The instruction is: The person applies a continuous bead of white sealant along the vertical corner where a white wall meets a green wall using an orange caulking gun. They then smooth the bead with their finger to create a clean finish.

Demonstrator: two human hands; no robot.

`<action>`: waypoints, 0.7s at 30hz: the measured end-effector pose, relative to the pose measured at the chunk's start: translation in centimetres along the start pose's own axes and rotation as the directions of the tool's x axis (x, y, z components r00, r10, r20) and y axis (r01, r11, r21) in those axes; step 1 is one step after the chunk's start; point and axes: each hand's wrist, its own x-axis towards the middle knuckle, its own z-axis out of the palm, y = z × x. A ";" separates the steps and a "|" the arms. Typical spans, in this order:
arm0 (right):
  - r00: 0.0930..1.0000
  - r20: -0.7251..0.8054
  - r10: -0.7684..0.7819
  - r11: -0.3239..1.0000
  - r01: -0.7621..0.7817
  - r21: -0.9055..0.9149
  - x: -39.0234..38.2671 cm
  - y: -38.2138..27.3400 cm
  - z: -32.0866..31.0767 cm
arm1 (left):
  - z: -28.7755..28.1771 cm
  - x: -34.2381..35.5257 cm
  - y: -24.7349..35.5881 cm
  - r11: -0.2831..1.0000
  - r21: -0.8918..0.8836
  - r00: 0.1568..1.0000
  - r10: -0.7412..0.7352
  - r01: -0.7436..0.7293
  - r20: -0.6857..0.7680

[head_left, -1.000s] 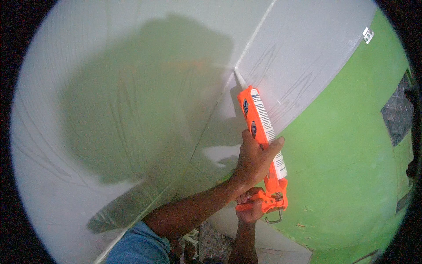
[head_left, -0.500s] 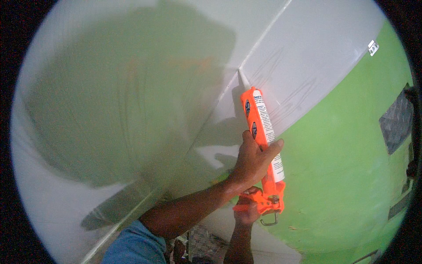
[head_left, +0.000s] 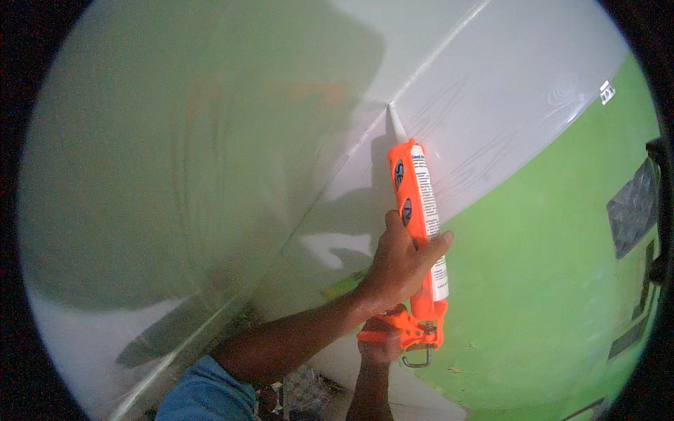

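Observation:
An orange caulking gun (head_left: 421, 306) holds a white sealant cartridge (head_left: 426, 179) and points upward. The tip of its pale nozzle (head_left: 397, 123) touches a thin seam (head_left: 428, 64) between white panels (head_left: 512, 84). My left hand (head_left: 401, 263) is wrapped around the gun's barrel from the left, thumb lying across the cartridge. Lower down, my right hand (head_left: 379, 344) grips the handle and trigger end, its fingers partly hidden by the orange frame. A bent metal rod end hangs below the handle.
A green wall (head_left: 533, 238) meets the white panels along a curved edge at right. A small metal plate (head_left: 607, 92) sits on that edge. Grey patterned tile (head_left: 632, 207) shows at far right. A large shadow covers the left panel.
The view has shifted slightly, and the handle end with my right hand sits a little lower and further left. The nozzle tip remains on the seam, and both hands keep their grip.

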 end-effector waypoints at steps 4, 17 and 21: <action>0.998 -0.062 0.011 1.000 -0.012 -0.007 -0.1 0.4 -0.2 | 0.0 0.2 -0.2 1.000 -0.016 0.999 -0.014 0.015 0.031; 0.998 0.004 0.063 0.998 -0.063 0.003 0.7 0.4 -1.8 | 0.4 0.4 -0.3 0.999 -0.039 0.998 -0.001 0.003 0.059; 0.998 -0.035 0.049 0.999 -0.049 -0.021 0.7 0.6 -2.1 | 0.3 0.4 -0.2 1.000 -0.006 0.998 0.020 -0.019 0.065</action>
